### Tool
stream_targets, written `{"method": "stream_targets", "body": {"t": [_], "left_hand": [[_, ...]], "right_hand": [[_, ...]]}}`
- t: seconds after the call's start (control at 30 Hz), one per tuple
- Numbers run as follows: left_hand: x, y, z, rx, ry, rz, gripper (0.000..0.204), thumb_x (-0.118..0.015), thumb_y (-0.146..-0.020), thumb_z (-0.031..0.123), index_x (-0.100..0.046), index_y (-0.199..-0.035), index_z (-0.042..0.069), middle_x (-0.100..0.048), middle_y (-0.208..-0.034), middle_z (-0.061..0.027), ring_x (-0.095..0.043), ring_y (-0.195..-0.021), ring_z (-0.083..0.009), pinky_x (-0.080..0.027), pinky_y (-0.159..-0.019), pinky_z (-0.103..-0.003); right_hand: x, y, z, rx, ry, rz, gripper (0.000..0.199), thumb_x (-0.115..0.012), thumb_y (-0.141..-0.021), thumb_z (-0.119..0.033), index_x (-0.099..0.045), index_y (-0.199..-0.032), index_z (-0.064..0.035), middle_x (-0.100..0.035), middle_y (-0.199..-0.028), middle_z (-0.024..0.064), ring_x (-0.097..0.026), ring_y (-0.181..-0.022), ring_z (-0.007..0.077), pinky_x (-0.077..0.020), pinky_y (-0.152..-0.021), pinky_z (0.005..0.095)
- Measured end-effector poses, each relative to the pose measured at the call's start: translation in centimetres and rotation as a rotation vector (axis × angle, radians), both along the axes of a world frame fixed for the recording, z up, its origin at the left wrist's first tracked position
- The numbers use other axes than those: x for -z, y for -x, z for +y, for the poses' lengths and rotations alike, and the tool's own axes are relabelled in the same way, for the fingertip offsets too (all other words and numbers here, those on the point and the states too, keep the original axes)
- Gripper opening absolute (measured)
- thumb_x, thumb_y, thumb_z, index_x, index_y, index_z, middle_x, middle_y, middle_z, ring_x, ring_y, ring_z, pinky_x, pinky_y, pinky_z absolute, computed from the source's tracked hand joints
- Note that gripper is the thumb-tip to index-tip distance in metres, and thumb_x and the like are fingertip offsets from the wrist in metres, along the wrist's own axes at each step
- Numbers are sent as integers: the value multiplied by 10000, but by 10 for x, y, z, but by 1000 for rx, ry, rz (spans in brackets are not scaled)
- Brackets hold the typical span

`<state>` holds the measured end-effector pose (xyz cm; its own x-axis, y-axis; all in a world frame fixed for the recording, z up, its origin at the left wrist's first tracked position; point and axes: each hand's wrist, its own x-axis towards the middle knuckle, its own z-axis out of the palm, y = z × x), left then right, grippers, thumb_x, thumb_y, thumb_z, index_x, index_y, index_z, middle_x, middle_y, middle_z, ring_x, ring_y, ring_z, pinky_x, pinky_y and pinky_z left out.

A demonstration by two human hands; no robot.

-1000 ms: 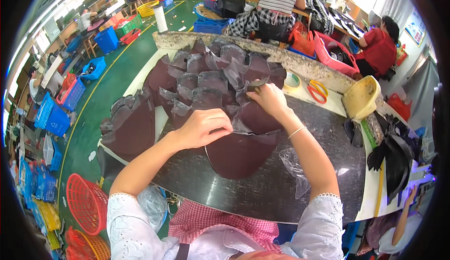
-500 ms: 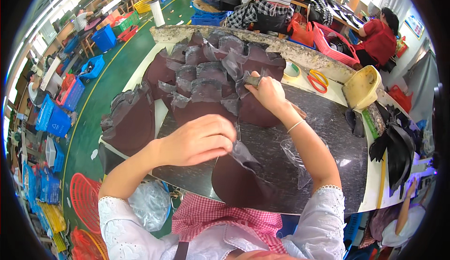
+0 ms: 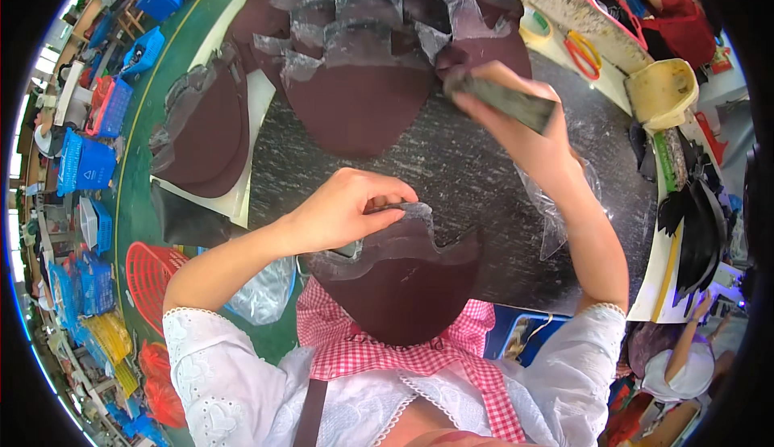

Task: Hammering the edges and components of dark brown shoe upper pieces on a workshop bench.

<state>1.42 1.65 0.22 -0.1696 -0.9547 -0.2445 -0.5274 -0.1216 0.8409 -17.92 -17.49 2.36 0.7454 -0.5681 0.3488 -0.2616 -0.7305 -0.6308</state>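
Note:
My left hand [image 3: 348, 209] pinches the clear wavy top edge of a dark maroon rounded piece [image 3: 399, 282] and holds it at the near edge of the dark speckled table [image 3: 451, 165], over my checked apron. My right hand [image 3: 516, 120] is raised above the table and grips a flat grey-green block [image 3: 504, 100]. Beyond it lies a spread of overlapping maroon pieces [image 3: 359, 100] with clear film edges.
Another stack of maroon pieces [image 3: 205, 128] lies on a white sheet at the left. A yellow tub [image 3: 661, 92], tape rolls [image 3: 536, 24] and red scissors [image 3: 580, 48] sit at the far right. Red and blue baskets [image 3: 149, 274] crowd the green floor. Other people work nearby.
My left hand has pulled one maroon piece off the spread toward my body. My right hand has lifted off the pile with the block in it. The view has tilted down and closer.

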Motion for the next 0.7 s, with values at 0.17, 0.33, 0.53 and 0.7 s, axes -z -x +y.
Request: {"method": "stream_targets", "body": {"t": [0.17, 0.33, 0.53, 0.7], "left_hand": [[17, -1, -4, 126, 351, -44, 291, -730, -799, 12, -712, -1087, 52, -673, -1024, -81, -655, -954, -271, -524, -786, -375], [11, 4, -13, 267, 350, -198, 304, -728, -791, 23, -721, -1092, 64, -670, -1048, -66, -655, -963, -254, -462, -889, -377], [33, -9, -23, 455, 681, -94, 290, -735, -776, 68, -702, -1056, -2, -650, -1056, -101, -655, -920, -272, -538, -781, -396], [36, -17, -30, 673, 956, -248, 387, -686, -710, 64, -695, -1075, -65, -647, -1058, -141, -671, -889, -274, -597, -748, -374]], "right_hand": [[-5, 50, 81, -435, -340, 159, 262, -752, -824, -116, -675, -1062, -37, -708, -844, 111, -725, -750, 292, -561, -647, 374], [2, 68, 111, -342, -16, 390, 484, -782, -710, -190, -618, -1150, -75, -590, -709, 42, -658, -605, 229, -501, -524, 371], [4, 67, 113, -318, -65, 315, 499, -779, -692, -173, -632, -1157, -67, -609, -738, 43, -658, -594, 218, -508, -525, 350], [2, 71, 103, -271, -125, 260, 516, -754, -729, -192, -641, -1204, -25, -625, -753, 67, -659, -594, 244, -512, -522, 351]]}}
